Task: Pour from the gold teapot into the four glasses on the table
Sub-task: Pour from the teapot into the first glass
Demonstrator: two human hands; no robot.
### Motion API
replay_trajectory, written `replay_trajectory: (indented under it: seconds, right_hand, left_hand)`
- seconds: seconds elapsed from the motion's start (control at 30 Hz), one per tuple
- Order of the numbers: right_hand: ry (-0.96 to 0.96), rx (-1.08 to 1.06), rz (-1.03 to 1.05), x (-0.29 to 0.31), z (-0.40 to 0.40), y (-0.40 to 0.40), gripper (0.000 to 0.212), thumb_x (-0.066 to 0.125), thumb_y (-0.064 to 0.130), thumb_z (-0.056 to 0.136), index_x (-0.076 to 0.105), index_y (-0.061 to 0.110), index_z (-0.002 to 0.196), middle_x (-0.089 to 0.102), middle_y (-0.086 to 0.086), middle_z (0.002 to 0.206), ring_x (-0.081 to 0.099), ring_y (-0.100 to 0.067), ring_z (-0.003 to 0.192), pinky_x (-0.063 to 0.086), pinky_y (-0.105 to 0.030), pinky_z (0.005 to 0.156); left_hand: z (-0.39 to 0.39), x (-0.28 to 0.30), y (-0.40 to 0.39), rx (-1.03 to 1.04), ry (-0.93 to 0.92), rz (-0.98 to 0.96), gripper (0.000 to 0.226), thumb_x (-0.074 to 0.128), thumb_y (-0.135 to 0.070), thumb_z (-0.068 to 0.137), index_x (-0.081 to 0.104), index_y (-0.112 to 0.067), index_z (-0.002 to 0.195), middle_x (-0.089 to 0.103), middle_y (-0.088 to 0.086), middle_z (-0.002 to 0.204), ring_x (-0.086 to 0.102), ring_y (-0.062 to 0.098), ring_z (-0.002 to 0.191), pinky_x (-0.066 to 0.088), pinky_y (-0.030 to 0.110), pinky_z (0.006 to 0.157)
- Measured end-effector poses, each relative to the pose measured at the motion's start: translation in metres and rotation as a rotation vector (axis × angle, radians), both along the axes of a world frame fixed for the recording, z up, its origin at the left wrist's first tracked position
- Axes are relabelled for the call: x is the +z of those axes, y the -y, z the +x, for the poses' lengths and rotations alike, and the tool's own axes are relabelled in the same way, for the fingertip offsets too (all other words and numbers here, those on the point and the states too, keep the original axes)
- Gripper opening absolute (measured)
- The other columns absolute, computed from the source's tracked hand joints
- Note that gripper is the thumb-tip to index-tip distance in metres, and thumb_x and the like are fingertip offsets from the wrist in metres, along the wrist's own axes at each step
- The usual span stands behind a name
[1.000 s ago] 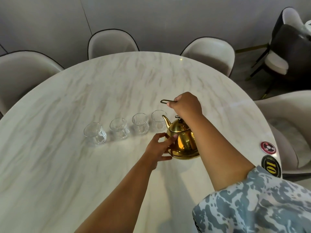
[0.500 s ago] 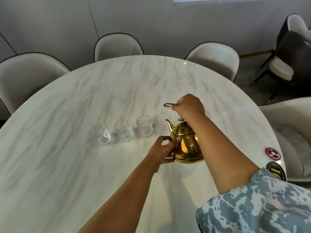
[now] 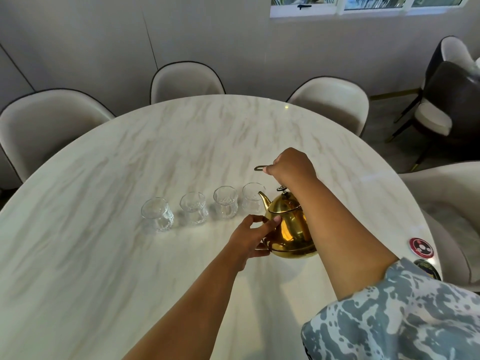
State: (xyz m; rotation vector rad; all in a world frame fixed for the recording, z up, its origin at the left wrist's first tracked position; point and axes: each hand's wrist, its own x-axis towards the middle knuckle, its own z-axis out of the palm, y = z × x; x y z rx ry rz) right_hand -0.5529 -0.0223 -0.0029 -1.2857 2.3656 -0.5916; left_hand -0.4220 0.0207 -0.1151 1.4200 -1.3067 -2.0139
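A gold teapot (image 3: 288,229) stands on the white marble table (image 3: 130,268), its spout pointing left toward the nearest glass. My right hand (image 3: 293,166) is closed around the teapot's raised wire handle (image 3: 259,168) above the lid. My left hand (image 3: 252,236) rests against the pot's left side, fingers spread on its body. Several clear patterned glasses stand in a row to the left: far-left glass (image 3: 156,215), second glass (image 3: 194,208), third glass (image 3: 225,205), and rightmost glass (image 3: 252,197) just beside the spout. All look empty.
Cream chairs ring the table: at the left (image 3: 44,126), the back (image 3: 185,81) and the back right (image 3: 332,102). A red round sticker (image 3: 421,246) and a dark one (image 3: 427,268) sit at the table's right edge. A dark chair (image 3: 452,100) stands farther right.
The view has tilted up, showing more wall and a window. Both hands keep the same hold on the teapot, which stays beside the rightmost glass.
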Motion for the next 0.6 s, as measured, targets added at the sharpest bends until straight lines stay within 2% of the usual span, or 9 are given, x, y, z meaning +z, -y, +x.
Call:
replay_trajectory:
  seconds: [0.2, 0.43, 0.5, 0.6]
  right_hand:
    - [-0.014, 0.004, 0.017, 0.0026, 0.0003, 0.0024, 0.035, 0.07, 0.037, 0.085, 0.07, 0.007, 0.101, 0.066, -0.006, 0.084, 0.062, -0.022, 0.074, 0.046, -0.026, 0.065]
    - [-0.029, 0.003, 0.042, 0.0006, -0.0003, 0.0051, 0.028, 0.069, 0.035, 0.085, 0.066, 0.007, 0.086, 0.054, -0.001, 0.064, 0.057, -0.02, 0.064, 0.034, -0.02, 0.048]
    - [-0.034, 0.01, 0.055, 0.0009, -0.001, 0.0065, 0.029, 0.07, 0.036, 0.085, 0.065, 0.008, 0.087, 0.055, -0.002, 0.066, 0.057, -0.021, 0.067, 0.034, -0.02, 0.047]
    - [-0.043, 0.033, 0.067, 0.0011, -0.0011, 0.0083, 0.029, 0.07, 0.036, 0.085, 0.064, 0.007, 0.087, 0.061, -0.004, 0.074, 0.059, -0.023, 0.07, 0.039, -0.023, 0.054]
  left_hand:
    - [-0.0007, 0.0022, 0.0007, -0.006, 0.017, -0.006, 0.063, 0.074, -0.052, 0.077, 0.052, -0.021, 0.127, 0.066, 0.014, 0.125, 0.068, 0.033, 0.106, 0.059, 0.044, 0.089]
    - [-0.0008, 0.0017, 0.0013, -0.014, 0.015, -0.009, 0.061, 0.074, -0.052, 0.077, 0.053, -0.021, 0.125, 0.067, 0.013, 0.123, 0.069, 0.031, 0.104, 0.06, 0.042, 0.087]
    - [-0.0007, 0.0011, 0.0016, -0.021, 0.012, -0.006, 0.061, 0.074, -0.054, 0.076, 0.054, -0.021, 0.124, 0.067, 0.013, 0.123, 0.07, 0.03, 0.101, 0.06, 0.042, 0.087]
    - [-0.0005, 0.001, 0.0015, -0.028, 0.009, -0.007, 0.062, 0.073, -0.055, 0.076, 0.053, -0.021, 0.124, 0.067, 0.012, 0.121, 0.07, 0.028, 0.098, 0.061, 0.041, 0.086]
